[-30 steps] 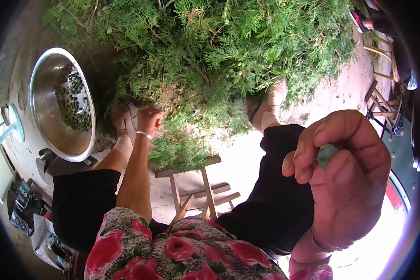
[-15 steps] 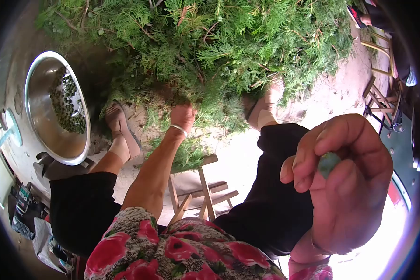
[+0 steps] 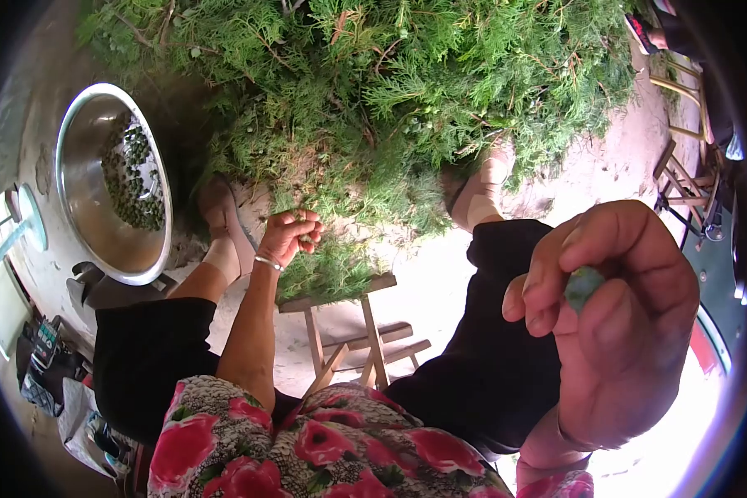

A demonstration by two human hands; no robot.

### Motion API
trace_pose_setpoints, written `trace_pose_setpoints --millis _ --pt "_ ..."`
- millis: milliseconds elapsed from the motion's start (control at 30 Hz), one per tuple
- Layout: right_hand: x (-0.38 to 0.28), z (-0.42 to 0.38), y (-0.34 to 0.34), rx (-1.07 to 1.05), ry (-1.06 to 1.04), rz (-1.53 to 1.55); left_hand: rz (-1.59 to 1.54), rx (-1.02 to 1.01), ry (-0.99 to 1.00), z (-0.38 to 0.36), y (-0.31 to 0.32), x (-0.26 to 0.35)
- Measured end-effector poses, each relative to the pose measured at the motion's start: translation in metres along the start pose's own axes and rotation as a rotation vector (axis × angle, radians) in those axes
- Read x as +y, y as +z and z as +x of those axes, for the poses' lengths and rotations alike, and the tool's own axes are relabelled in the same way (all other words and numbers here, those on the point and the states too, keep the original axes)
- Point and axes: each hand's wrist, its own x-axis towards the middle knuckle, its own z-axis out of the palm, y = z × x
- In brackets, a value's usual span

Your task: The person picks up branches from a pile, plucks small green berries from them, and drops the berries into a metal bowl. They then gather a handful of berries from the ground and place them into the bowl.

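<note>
My right hand [image 3: 627, 324] is raised close to the camera at the right, pinching a round blue-green cone [image 3: 584, 288] between thumb and fingers. Lower down, near the ground, my left hand [image 3: 291, 236] is closed with the fingers curled inward; small pale-green cones [image 3: 306, 239] show partly between them. In front of both hands spreads a big heap of cut green conifer branches [image 3: 332, 100] with scale-like leaves. A steel basin [image 3: 79, 199] stands tilted in view at the left, with many small green cones [image 3: 133, 178] in it.
A small wooden stool [image 3: 372, 340] stands between my legs, with loose green sprigs [image 3: 328, 270] by its top. My shoes [image 3: 224, 217] flank the heap's near edge. At the right are another wooden stool [image 3: 681, 183] and part of another person's foot [image 3: 656, 38].
My left hand has come back from the branches, moving left and toward me, with its palm side now turned up. My right hand still pinches the cone in nearly the same spot.
</note>
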Motion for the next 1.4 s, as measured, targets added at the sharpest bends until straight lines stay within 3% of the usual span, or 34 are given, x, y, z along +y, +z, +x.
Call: trace_pose_setpoints --millis 67,133,167,200,267,333,400,433,567,633,667,733,767,833,867,933,967,1000,1133,1200,1267,1333,1400 --pt "0.002 0.000 0.009 0.003 -0.042 0.005 0.042 0.040 0.046 0.019 -0.003 -0.004" --pt "0.002 0.001 0.009 0.009 -0.113 0.029 0.506 0.204 0.238 0.054 -0.008 -0.013" --pt "-0.001 0.003 0.001 0.001 -0.033 0.011 0.828 0.234 0.563 0.088 -0.027 -0.033" --pt "0.000 0.004 -0.001 -0.003 0.007 -0.001 0.826 0.233 0.563 0.093 -0.019 -0.030" --pt "0.009 0.004 -0.004 -0.025 -0.028 0.025 1.104 0.332 0.878 0.092 0.017 -0.024" --pt "0.009 0.004 -0.006 -0.039 -0.100 0.058 1.276 0.368 0.820 0.082 0.041 -0.013" --pt "0.000 0.006 -0.009 -0.040 0.029 0.007 1.545 0.384 0.666 0.088 0.050 -0.011" --pt "-0.001 0.007 -0.010 -0.039 0.073 -0.011 1.537 0.415 0.597 0.086 0.058 -0.008" --pt "0.006 0.004 0.006 -0.019 -0.086 0.041 1.534 0.341 0.776 0.095 0.040 -0.012" --pt "0.003 0.004 0.006 -0.021 -0.137 0.062 1.200 0.215 0.659 0.087 0.023 0.000" --pt "0.000 0.004 0.002 -0.008 -0.070 0.044 0.742 0.162 0.285 0.070 0.017 0.005" --pt "0.002 0.007 -0.006 0.002 -0.006 0.031 0.269 -0.045 0.105 0.031 0.006 0.019" --pt "0.013 0.010 -0.012 -0.059 -0.025 0.112 0.271 -0.041 0.113 0.014 0.009 0.023" --pt "0.007 0.012 -0.005 -0.127 -0.049 0.198 -0.047 -0.085 0.016 -0.011 0.016 0.028" --pt "-0.008 0.008 0.000 -0.086 0.065 0.081 -0.046 -0.081 0.027 -0.014 0.017 0.027" --pt "-0.020 0.007 0.007 -0.049 0.156 -0.034 -0.166 -0.261 0.035 -0.012 0.019 0.025" --pt "-0.017 0.009 0.007 -0.060 0.140 -0.049 -0.192 -0.446 0.049 -0.009 0.021 0.029" --pt "-0.014 0.010 0.007 -0.071 0.122 -0.066 -0.185 -0.454 0.070 -0.014 0.031 0.035" --pt "-0.003 0.009 0.015 -0.143 -0.003 -0.092 -0.224 -0.431 0.226 -0.038 0.088 0.057" --pt "0.003 0.006 0.019 -0.194 -0.029 -0.239 -0.416 -0.444 0.230 -0.064 0.114 0.072" --pt "0.018 0.004 0.026 -0.162 -0.194 -0.445 -0.483 -0.523 0.208 -0.077 0.125 0.080" --pt "0.031 0.003 0.031 -0.154 -0.506 -0.730 -0.802 -0.780 0.110 -0.101 0.139 0.089" --pt "0.032 0.001 0.032 -0.299 -0.455 -0.764 -0.774 -0.668 0.143 -0.123 0.150 0.096"
